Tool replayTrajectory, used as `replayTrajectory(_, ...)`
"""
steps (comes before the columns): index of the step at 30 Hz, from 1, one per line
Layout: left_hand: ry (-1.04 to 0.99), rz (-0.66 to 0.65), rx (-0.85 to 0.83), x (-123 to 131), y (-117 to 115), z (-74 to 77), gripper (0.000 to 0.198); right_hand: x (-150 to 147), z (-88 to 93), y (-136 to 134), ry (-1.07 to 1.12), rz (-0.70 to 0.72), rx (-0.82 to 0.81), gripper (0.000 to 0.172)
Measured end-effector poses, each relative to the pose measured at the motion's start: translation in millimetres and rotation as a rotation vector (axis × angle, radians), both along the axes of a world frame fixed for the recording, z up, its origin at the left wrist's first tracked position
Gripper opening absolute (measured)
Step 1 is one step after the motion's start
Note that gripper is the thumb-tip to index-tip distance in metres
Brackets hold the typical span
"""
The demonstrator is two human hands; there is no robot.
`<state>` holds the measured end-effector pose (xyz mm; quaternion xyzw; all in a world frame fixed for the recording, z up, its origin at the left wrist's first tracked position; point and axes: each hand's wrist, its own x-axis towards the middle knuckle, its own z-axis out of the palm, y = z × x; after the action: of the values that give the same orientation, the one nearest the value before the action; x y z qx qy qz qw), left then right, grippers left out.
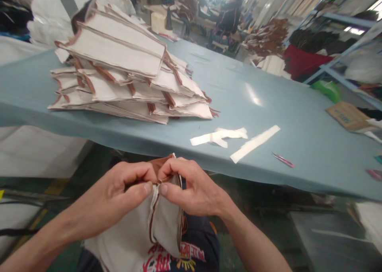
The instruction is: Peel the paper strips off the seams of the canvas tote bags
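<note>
A cream fabric piece with brown edging (131, 236), like a sewn bag panel, hangs over my lap in front of the table edge. My left hand (119, 196) pinches its top edge between thumb and bent forefinger. Close beside it, my right hand (191, 188) pinches the same edge, the two thumbs nearly meeting at a seam. Brown fabric (162, 163) shows behind the fingers. What lies exactly between the fingertips is hidden.
A blue-covered table (227, 85) bears a stack of similar cream pieces (119, 45). White strips (255, 144), pink-handled thread snips (283, 159), a brown cardboard piece (347, 114) and a green tape dispenser (326, 90) lie rightward. A person (228, 17) is in the background.
</note>
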<state>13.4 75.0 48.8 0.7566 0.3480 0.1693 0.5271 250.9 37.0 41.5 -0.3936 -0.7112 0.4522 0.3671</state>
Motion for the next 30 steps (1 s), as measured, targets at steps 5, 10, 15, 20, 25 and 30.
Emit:
replayTrajectory(5, -0.065, 0.0, -0.089, 5.6, 2.5, 3.6, 0.04, -3.6, 4.1, 1.2, 0.076, 0.015, -0.046, 0.017)
replayTrajectory(10, -0.048, -0.01, -0.07, 8.4, 0.9, 12.9, 0.031, -3.3, 6.9, 3.0, 0.102, 0.033, -0.101, 0.02)
replayTrajectory(15, -0.032, -0.001, -0.012, 6.7, -2.6, 12.1, 0.026, -2.2, 10.3, 4.1, 0.104, 0.066, -0.171, 0.022)
replayTrajectory(20, -0.028, 0.004, 0.019, 5.9, -2.6, 8.6, 0.029, -3.7, 11.4, 1.6, 0.061, 0.069, -0.113, 0.019)
replayTrajectory(25, -0.04, 0.015, 0.029, 8.5, -1.8, 11.7, 0.033, -3.9, 12.2, -0.3, -0.032, 0.024, -0.055, 0.013)
replayTrajectory(30, -0.039, 0.028, -0.009, 7.9, -4.5, 12.3, 0.034, -4.4, 14.4, 2.2, 0.001, 0.041, -0.142, 0.015)
